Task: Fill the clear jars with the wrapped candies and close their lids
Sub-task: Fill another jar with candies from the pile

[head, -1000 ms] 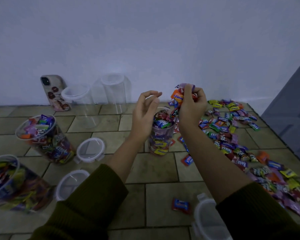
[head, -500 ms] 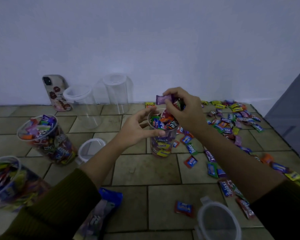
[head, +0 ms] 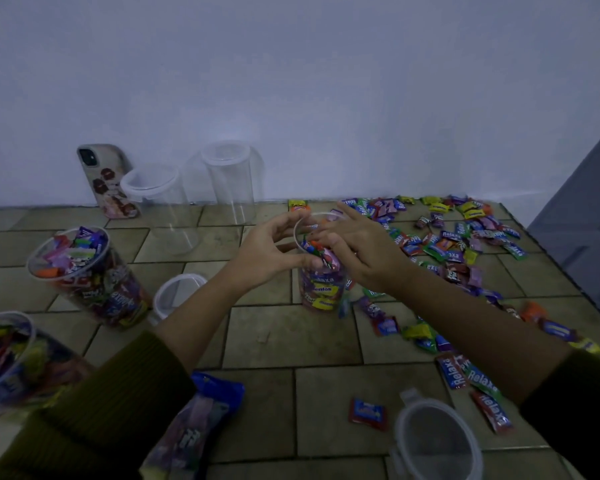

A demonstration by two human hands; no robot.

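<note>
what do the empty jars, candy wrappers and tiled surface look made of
Empty jars: probably clear plastic, smooth; the wall shows through them. Candy wrappers: likely thin printed film, crinkled, slightly glossy. Tiled surface: ceramic or stone tile, matt, dark grout lines.

I have one view, the head camera: it looks forward and down, close above the half-filled jar (head: 321,289), toward the wall (head: 291,81) behind that jar.

The right grip (head: 361,251) no longer pinches a purple candy; its fingers now lie flat over the jar (head: 321,289) mouth.
</note>
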